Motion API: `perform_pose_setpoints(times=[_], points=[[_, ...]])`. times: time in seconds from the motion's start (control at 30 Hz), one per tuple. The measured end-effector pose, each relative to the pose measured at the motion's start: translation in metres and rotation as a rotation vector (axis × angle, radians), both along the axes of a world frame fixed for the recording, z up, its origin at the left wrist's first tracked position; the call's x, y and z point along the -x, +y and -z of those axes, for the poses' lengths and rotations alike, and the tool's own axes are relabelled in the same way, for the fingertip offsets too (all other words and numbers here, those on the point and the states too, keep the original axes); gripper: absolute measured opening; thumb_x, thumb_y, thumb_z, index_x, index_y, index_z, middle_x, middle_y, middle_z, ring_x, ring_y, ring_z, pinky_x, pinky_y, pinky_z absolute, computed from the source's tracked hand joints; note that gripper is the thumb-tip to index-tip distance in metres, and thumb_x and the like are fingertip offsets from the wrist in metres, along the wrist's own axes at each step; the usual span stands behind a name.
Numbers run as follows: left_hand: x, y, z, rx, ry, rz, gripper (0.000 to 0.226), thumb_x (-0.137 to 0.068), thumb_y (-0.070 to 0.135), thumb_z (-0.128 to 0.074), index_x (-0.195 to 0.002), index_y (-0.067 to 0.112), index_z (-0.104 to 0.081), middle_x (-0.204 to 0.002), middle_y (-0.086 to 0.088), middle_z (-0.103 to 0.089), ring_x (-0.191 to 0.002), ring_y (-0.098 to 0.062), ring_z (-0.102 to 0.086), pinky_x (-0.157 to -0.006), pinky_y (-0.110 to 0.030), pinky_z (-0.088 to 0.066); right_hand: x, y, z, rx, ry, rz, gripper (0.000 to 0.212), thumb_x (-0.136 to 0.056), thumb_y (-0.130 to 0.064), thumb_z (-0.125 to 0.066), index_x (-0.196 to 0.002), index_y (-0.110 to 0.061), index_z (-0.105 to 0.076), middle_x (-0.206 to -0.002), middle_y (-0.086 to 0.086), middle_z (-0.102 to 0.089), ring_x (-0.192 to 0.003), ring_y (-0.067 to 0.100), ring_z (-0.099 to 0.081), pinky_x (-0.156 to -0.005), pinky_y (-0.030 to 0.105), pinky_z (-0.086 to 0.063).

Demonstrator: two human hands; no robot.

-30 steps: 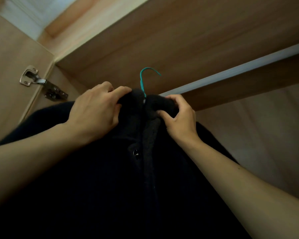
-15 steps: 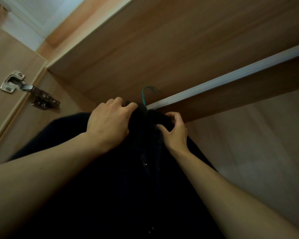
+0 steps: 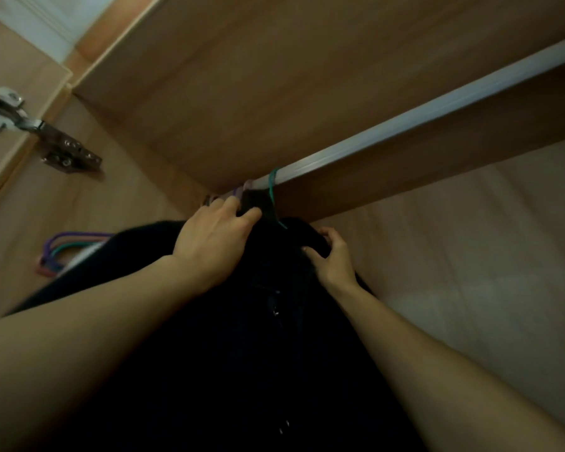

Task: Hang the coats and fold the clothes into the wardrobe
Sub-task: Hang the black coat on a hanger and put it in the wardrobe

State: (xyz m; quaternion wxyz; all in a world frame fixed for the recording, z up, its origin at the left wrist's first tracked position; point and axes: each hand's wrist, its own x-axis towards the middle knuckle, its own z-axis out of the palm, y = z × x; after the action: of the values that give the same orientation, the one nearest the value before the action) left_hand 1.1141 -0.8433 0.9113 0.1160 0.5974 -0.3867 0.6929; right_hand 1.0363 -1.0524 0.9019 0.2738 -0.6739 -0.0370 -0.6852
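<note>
Black coat (image 3: 242, 353) on green hanger hook (image 3: 272, 187) over pale wardrobe rail (image 3: 405, 122), left hand (image 3: 209, 246) gripping coat top, right hand (image 3: 333, 259) pinching fabric.

Both arms raised: left hand (image 3: 214, 243) grips coat (image 3: 242, 353) left of collar; right hand (image 3: 332, 261) pinches right of it (fingers curled).

The green hanger hook (image 3: 272, 187), short of the rail (image 3: 405, 123) a second ago, now sits over it. The left hand (image 3: 212, 246) and right hand (image 3: 331, 259) have raised the dark coat (image 3: 242, 353) to just beneath the rail.
</note>
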Motion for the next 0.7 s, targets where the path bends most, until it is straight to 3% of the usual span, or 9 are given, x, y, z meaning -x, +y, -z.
perform_pose_setpoints(times=[0.1, 0.2, 0.3, 0.4, 0.5, 0.6, 0.7], points=[[-0.007, 0.003, 0.011, 0.009, -0.035, -0.072, 0.053, -0.099, 0.019, -0.045, -0.151, 0.019, -0.031, -0.124, -0.018, -0.050, -0.106, -0.037, -0.048, -0.085, -0.045, -0.043, -0.004, 0.000, 0.018, -0.003, 0.015, 0.034, 0.038, -0.094, -0.016, -0.064, -0.131, -0.015, -0.054, -0.126, 0.008, -0.059, -0.118, 0.024, -0.056, -0.104, 0.040, -0.045], [-0.001, 0.007, 0.027, 0.007, -0.030, -0.108, 0.062, -0.097, 0.032, -0.046, -0.154, 0.017, -0.023, -0.138, -0.021, -0.045, -0.120, -0.040, -0.043, -0.094, -0.047, -0.038, -0.004, 0.006, 0.037, 0.057, 0.055, 0.197, 0.049, -0.102, -0.024, -0.048, -0.149, -0.018, -0.037, -0.143, 0.016, -0.044, -0.131, 0.032, -0.042, -0.112, 0.045, -0.035], [0.006, 0.013, 0.049, 0.023, -0.030, -0.200, 0.072, -0.096, 0.052, -0.032, -0.155, 0.015, -0.014, -0.157, -0.023, -0.022, -0.143, -0.041, -0.023, -0.115, -0.052, -0.022, -0.006, 0.018, 0.052, 0.140, 0.165, 0.323, 0.056, -0.107, -0.030, -0.030, -0.157, -0.020, -0.008, -0.161, 0.010, -0.020, -0.147, 0.028, -0.019, -0.120, 0.046, -0.019], [0.006, 0.023, 0.070, -0.015, 0.012, -0.247, 0.077, -0.094, 0.061, -0.016, -0.157, 0.017, -0.006, -0.163, -0.021, -0.002, -0.151, -0.037, -0.001, -0.121, -0.053, -0.003, -0.006, 0.023, 0.063, 0.109, 0.229, 0.287, 0.057, -0.108, -0.032, -0.022, -0.157, -0.021, 0.006, -0.165, 0.005, 0.003, -0.152, 0.023, 0.002, -0.123, 0.044, -0.005], [0.010, 0.038, 0.084, -0.064, 0.070, -0.270, 0.077, -0.092, 0.065, -0.007, -0.157, 0.025, -0.003, -0.164, -0.016, 0.004, -0.151, -0.034, 0.008, -0.121, -0.054, 0.005, 0.000, 0.019, 0.078, 0.116, 0.220, 0.233, 0.059, -0.107, -0.035, -0.025, -0.157, -0.024, 0.005, -0.165, 0.003, 0.000, -0.152, 0.019, -0.005, -0.123, 0.046, -0.009], [0.016, 0.056, 0.100, -0.086, 0.074, -0.305, 0.082, -0.085, 0.070, -0.001, -0.156, 0.029, -0.005, -0.165, -0.013, -0.002, -0.151, -0.034, 0.005, -0.119, -0.058, 0.006, 0.009, 0.018, 0.100, 0.168, 0.232, 0.193, 0.063, -0.105, -0.046, -0.030, -0.157, -0.031, 0.003, -0.165, -0.001, -0.008, -0.151, 0.018, -0.010, -0.122, 0.049, -0.013], [0.024, 0.072, 0.123, -0.095, 0.109, -0.267, 0.082, -0.084, 0.073, -0.008, -0.156, 0.032, -0.010, -0.165, -0.012, -0.006, -0.152, -0.033, 0.002, -0.116, -0.063, 0.004, 0.021, 0.024, 0.126, 0.165, 0.250, 0.112, 0.067, -0.100, -0.058, -0.035, -0.154, -0.042, 0.001, -0.164, -0.008, -0.010, -0.151, 0.019, -0.010, -0.122, 0.050, -0.014]])
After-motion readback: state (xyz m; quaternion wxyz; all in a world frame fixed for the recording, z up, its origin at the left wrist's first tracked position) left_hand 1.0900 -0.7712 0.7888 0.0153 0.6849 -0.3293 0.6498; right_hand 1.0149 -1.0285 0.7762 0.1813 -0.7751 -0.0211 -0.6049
